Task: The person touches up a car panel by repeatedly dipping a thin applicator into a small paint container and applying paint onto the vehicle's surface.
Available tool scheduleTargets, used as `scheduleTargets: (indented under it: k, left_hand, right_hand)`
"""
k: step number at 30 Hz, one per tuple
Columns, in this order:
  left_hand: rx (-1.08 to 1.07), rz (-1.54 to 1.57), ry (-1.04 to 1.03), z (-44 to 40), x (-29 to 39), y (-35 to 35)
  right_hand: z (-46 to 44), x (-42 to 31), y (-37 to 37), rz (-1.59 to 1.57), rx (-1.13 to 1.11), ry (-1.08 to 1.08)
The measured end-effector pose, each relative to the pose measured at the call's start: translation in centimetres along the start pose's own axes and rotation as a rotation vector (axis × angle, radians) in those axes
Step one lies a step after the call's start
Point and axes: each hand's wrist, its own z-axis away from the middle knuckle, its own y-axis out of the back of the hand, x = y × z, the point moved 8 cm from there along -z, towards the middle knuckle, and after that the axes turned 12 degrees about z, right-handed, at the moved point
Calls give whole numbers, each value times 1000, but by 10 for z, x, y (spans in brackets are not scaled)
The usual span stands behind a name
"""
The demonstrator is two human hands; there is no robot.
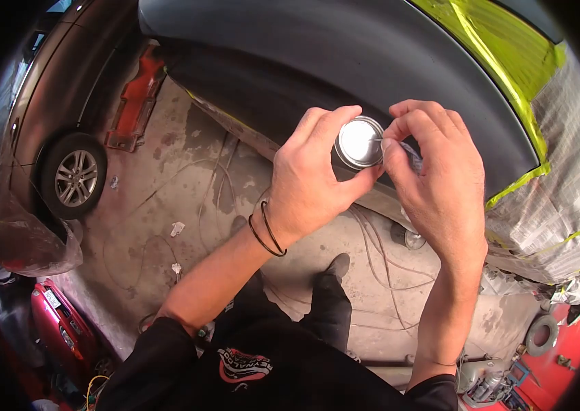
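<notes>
A small round metal can [358,142] with a bright silvery-white top is gripped in my left hand [309,168], fingers and thumb curled around its side. My right hand [440,175] is closed in a pinch at the can's right edge. A thin, pale metallic piece shows at those fingertips, reaching over the rim; its kind is too small to make out. Something greyish shows under the right fingers, mostly hidden. Both hands are held up in front of a dark grey car body panel [249,58].
Yellow-green masking film and tape [495,51] edge the panel at right, above plastic sheeting [543,205]. Hoses [372,250] trail across the concrete floor. A brown vehicle with a wheel [74,176] stands left, near a red creeper board [136,103].
</notes>
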Motion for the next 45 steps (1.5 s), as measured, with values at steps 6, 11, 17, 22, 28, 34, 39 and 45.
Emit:
scheduleTargets:
  k: [6,11,17,22,28,34,39,45]
  left_hand:
    - [-10,18,36,0,0,4]
    - [-36,-22,74,6,4,4]
    - [-31,-75,130,28,5,-25]
    - [29,-98,183,53,3,-57]
    - [169,-101,235,66,20,-66]
    - [308,-43,237,45,39,-48]
    - [412,-30,302,46,49,-39]
    - [535,-48,328,64,58,-56]
  right_hand:
    - [-2,-6,-2,34,33,26]
    - [9,5,26,-142,189,-21]
    - [38,25,19,-345,293,-35]
    - [63,48,1,-343,252,44]
    - [49,61,13,-420,123,107]
    - [-13,42,39,-419,68,228]
    - [-36,30,40,-404,-46,238]
    - [-64,29,58,-283,-101,435]
